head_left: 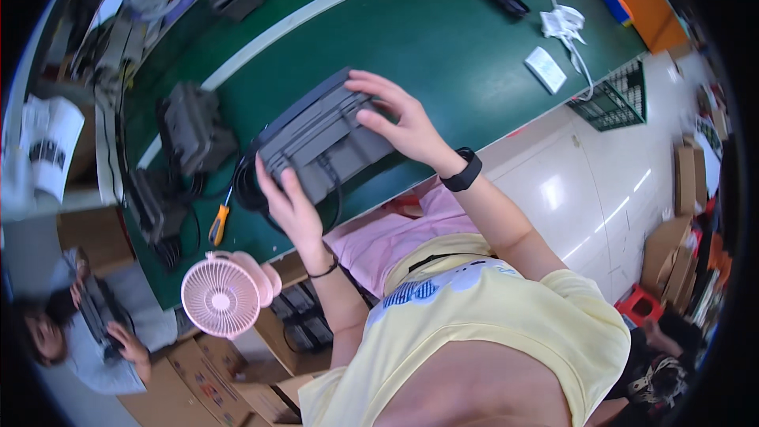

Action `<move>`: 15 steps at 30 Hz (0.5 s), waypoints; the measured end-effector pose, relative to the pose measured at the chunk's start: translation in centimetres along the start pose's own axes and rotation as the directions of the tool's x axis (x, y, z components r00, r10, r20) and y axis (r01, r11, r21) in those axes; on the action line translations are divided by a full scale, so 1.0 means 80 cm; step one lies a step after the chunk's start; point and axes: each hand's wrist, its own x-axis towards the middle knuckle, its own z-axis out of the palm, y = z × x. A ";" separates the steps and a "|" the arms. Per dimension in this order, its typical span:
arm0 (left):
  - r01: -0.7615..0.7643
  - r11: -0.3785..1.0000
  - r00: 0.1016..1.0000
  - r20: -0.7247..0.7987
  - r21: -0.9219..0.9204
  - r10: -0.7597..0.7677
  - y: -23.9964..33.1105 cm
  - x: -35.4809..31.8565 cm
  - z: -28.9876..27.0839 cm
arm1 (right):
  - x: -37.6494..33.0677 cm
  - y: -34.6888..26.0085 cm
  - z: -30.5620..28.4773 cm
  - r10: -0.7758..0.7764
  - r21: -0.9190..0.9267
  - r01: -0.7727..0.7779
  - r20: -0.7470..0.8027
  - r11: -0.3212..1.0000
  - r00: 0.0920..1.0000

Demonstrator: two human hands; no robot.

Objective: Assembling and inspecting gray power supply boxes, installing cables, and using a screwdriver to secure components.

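A dark grey, boxy plastic device (324,154) with slots and ridges on its upper side is between my hands, tilted over the green table near its front edge. My left hand (294,205) grips its near left corner, thumb and fingers along the edge. At the far right end my right hand (399,119) clasps it, fingers curled over the top. A black cable (338,198) hangs from the device, with more loops by its left end. An orange-handled screwdriver (219,225) lies on the table left of my left hand. The device's underside is hidden.
Similar grey devices (198,130) stand at the left of the table (466,55). A pink fan (221,298) sits at the near left edge. Toward the far right are a black case (506,0), a white box (545,69) and a green crate (621,99). Another person (99,332) sits at lower left.
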 end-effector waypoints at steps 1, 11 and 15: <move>0.035 0.999 0.999 0.001 -0.004 -0.035 -0.001 0.002 0.000 | 0.001 0.005 -0.010 -0.049 -0.064 0.047 -0.021 0.997 0.999; 0.247 0.934 0.968 0.019 -0.257 -0.250 -0.013 0.004 0.005 | 0.042 0.084 -0.414 -0.391 -0.927 -0.368 -0.363 0.065 0.846; 0.354 0.790 0.928 0.081 -0.501 -0.364 -0.009 0.003 0.011 | 0.014 0.118 -0.498 -0.077 -0.827 -0.561 -0.563 0.039 0.823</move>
